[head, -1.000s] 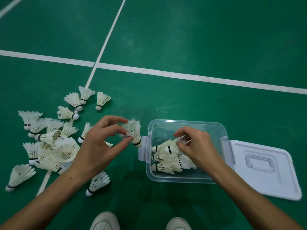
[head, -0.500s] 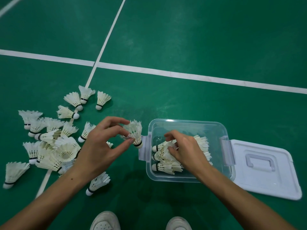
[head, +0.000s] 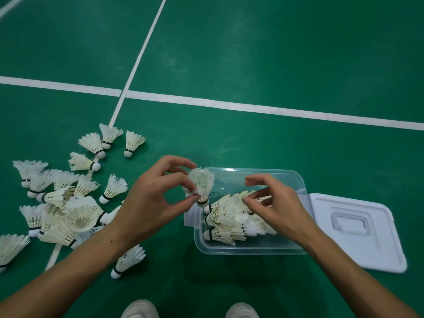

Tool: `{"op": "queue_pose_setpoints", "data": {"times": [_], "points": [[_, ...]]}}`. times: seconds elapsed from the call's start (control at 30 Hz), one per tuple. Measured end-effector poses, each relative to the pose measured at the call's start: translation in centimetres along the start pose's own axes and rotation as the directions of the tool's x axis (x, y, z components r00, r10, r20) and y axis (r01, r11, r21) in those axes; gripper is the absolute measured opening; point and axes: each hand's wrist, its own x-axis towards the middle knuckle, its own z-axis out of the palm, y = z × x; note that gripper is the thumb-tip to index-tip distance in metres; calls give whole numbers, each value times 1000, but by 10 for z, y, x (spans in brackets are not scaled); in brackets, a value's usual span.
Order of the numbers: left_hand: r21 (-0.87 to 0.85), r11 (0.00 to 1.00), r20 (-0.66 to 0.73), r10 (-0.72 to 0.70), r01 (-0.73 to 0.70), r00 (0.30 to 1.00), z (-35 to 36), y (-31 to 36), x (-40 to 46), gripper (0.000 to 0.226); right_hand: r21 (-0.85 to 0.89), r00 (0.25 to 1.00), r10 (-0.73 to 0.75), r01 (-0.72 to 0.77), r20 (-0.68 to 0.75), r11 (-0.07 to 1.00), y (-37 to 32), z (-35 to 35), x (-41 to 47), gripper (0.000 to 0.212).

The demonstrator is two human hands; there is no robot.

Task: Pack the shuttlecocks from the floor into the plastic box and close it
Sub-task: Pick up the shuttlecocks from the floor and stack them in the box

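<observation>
L hand [head: 156,200] pinches one shuttlecock [head: 202,183] betw. thumb + fingertips, cork down, feathers up, right at near-left rim of clear plastic box [head: 247,247]. R hand [head: 277,203] over box interior, fingers loosely spread, curved, tips touching feathers of packed shuttlecocks [head: 229,221] lying on sides, corks to left; holds nothing. White lid [head: 358,230] flat on floor, touching box's R side, handle up. Loose shuttlecocks [head: 68,203] piled on green court floor [head: 275,53] left of box, across white line [head: 229,105]. One shuttlecock [head: 128,260] apart, under L forearm. Shoe toes [head: 140,309] at bottom edge.
</observation>
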Motion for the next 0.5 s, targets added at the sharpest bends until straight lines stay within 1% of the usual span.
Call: {"op": "queue_pose_setpoints", "data": {"times": [0.07,0.13,0.2,0.27,0.33,0.43,0.5], "points": [[10,999,50,50,-50,998,10,7,12,13,68,1000,-10,12,-25,998,-8,-11,-1,44],[32,995,104,91,-94,990,24,13,24,14,112,999,-34,36,-19,993,-15,-18,-2,46],[66,989,153,121,-133,981,39,17,38,15,134,997,-71,70,3,989,-18,-21,-2,51],[100,982,191,136,-157,972,52,21,49,15,117,994,-106,103,17,988,-16,-20,-1,53],[92,983,215,134,-157,967,62,24,58,15,57,989,-145,144,12,988,-9,-18,1,46],[36,989,230,129,-141,965,72,26,66,15,-22,982,-185,185,-34,983,4,-16,2,21],[-21,995,216,104,-102,971,77,27,68,23,-88,980,-188,182,-67,979,13,-18,0,13]]}}
